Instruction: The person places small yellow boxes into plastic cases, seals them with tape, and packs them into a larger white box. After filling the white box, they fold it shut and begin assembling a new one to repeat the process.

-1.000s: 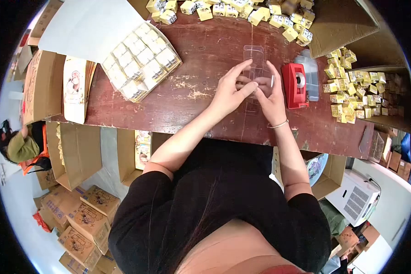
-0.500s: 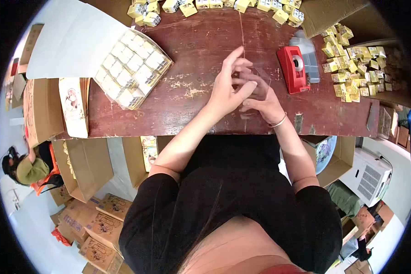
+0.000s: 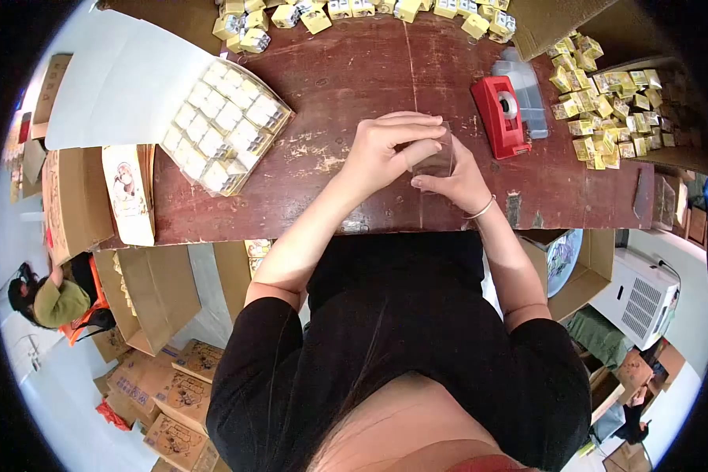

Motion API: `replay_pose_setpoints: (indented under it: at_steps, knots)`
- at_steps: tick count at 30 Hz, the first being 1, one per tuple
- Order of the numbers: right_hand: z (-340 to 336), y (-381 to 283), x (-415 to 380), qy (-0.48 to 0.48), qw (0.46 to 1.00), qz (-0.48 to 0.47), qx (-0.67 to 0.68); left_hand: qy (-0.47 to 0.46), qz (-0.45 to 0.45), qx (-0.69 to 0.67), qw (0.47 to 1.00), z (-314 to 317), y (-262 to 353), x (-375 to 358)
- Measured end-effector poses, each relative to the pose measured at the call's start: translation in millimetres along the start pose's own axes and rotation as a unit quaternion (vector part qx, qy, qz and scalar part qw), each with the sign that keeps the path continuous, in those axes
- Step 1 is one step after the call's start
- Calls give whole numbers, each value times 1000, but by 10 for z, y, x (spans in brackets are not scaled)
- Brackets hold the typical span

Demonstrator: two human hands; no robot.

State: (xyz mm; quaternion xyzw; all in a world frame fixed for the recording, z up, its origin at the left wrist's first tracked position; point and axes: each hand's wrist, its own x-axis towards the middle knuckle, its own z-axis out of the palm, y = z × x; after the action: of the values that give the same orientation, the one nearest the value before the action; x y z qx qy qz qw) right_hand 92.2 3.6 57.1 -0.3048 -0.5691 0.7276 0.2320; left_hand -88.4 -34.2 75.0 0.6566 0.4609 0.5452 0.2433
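Note:
Both of my hands are together above the red-brown table [image 3: 322,189], around a see-through piece of plastic [image 3: 440,161] that looks like a small clear box; its exact shape is hard to make out. My right hand [image 3: 462,182] grips it from the right, thumb at the near side and fingers partly hidden behind it. From the left, my left hand [image 3: 389,149] closes on it, fingers across the top and thumb below. A red tape dispenser [image 3: 495,118] with a roll of tape stands to the right of my hands.
An open display box [image 3: 226,126] of small wrapped packs lies at left, white lid raised. Yellow little boxes [image 3: 342,9] line the far edge, and more [image 3: 606,110] spill from a carton at right. Behind the dispenser is a clear plastic container [image 3: 531,98]. A person [image 3: 55,299] is at far left.
My left hand's fingers, spread and raised before, have come down and closed onto the clear plastic piece. My right hand has stayed nearly in place, holding it.

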Motion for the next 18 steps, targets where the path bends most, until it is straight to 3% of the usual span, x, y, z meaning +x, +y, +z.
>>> replay_pose_setpoints:
  at_steps: [2, 4, 8, 10, 12, 14, 16, 18]
  knots:
    - [-24, -27, -11, -1, 999, -7, -36, -5, -22, -21, 1000, -12, 58, 13]
    - [-29, -50, -20, -4, 1000, -5, -31, -27, -129, -97, 987, -27, 125, 29]
    - [-60, -24, -35, -18, 1000, 4, -24, -25, -164, -155, 974, -30, 151, 30]
    - [-80, 30, -33, -20, 999, -6, -45, -9, -223, -193, 955, -41, 185, 46]
    - [-75, 29, -38, -22, 997, -16, -67, 2, -205, -171, 964, 18, 178, 41]
    - [-40, -28, -46, -8, 1000, 29, 4, 14, -186, -151, 971, 77, 165, 28]
    - [-57, 13, -44, -6, 1000, 20, 6, 31, -93, -57, 994, 123, 150, 17]
    - [-70, 64, -58, -2, 1000, 13, 8, 34, -90, -40, 995, 172, 151, -12]
